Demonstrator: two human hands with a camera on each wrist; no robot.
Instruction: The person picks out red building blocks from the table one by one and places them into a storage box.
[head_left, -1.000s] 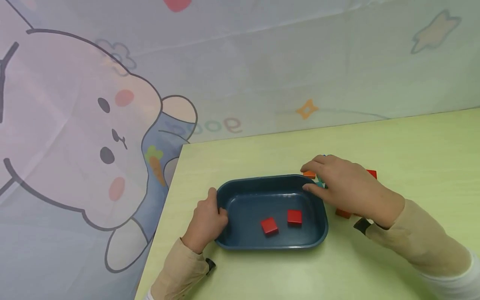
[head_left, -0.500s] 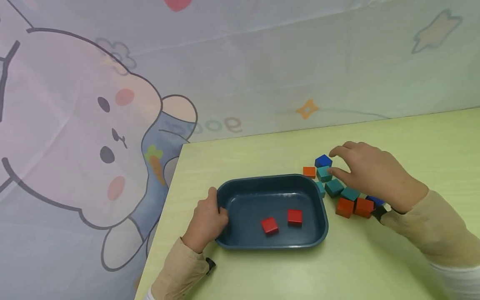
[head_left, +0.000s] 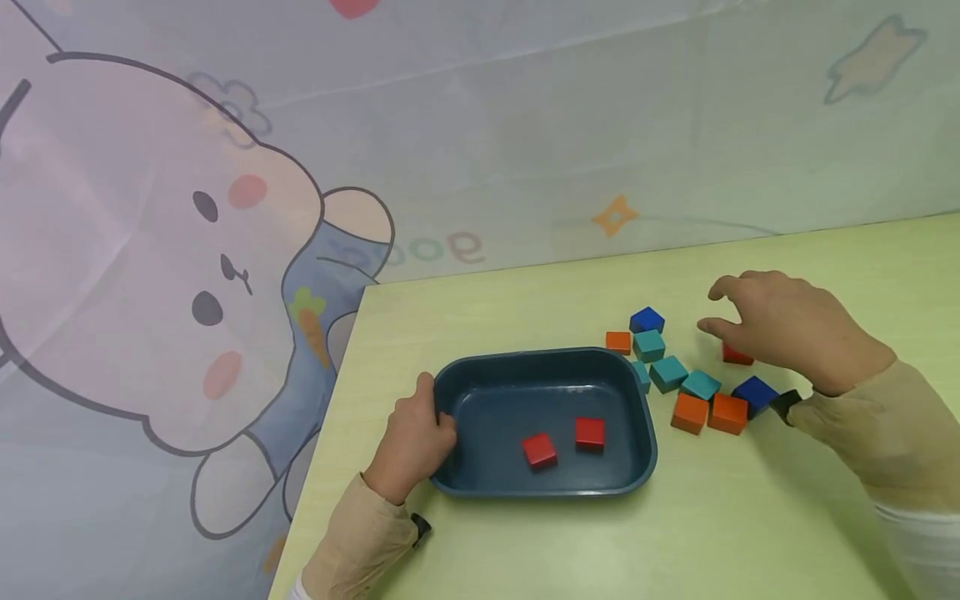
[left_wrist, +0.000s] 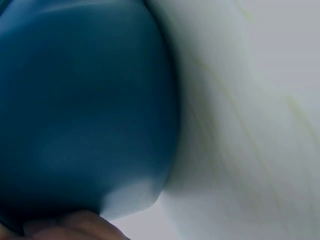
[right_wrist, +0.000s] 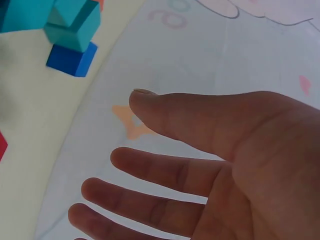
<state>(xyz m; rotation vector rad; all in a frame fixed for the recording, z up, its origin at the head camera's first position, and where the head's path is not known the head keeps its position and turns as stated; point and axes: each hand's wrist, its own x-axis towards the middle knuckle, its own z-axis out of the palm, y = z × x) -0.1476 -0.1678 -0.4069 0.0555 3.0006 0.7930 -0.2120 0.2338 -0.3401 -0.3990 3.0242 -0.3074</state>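
Note:
My left hand [head_left: 412, 437] grips the left end of a dark blue tray [head_left: 491, 408], thumb over the rim. Two red blocks, one tilted [head_left: 539, 452] and one nearer the right wall [head_left: 590, 433], lie inside it. To the right of the tray, my right hand [head_left: 798, 325] hovers over the table with nothing in it, thumb and fingers spread apart. Just below its thumb shows a red block [head_left: 737, 356], partly covered by the hand. The left wrist view is filled by the tray's outer wall [left_wrist: 90, 110], with fingers at the bottom edge.
Beside the tray's right end lie several teal blocks [head_left: 668, 374], a small orange block [head_left: 618, 342], two larger orange-red blocks [head_left: 728, 414] and two blue blocks [head_left: 647, 320]. A printed cloth [head_left: 525, 150] hangs behind the yellow-green table [head_left: 487, 304].
My right hand has moved right, away from the tray's corner, uncovering the teal, blue and orange blocks. My left hand, the tray and its two red blocks have stayed put.

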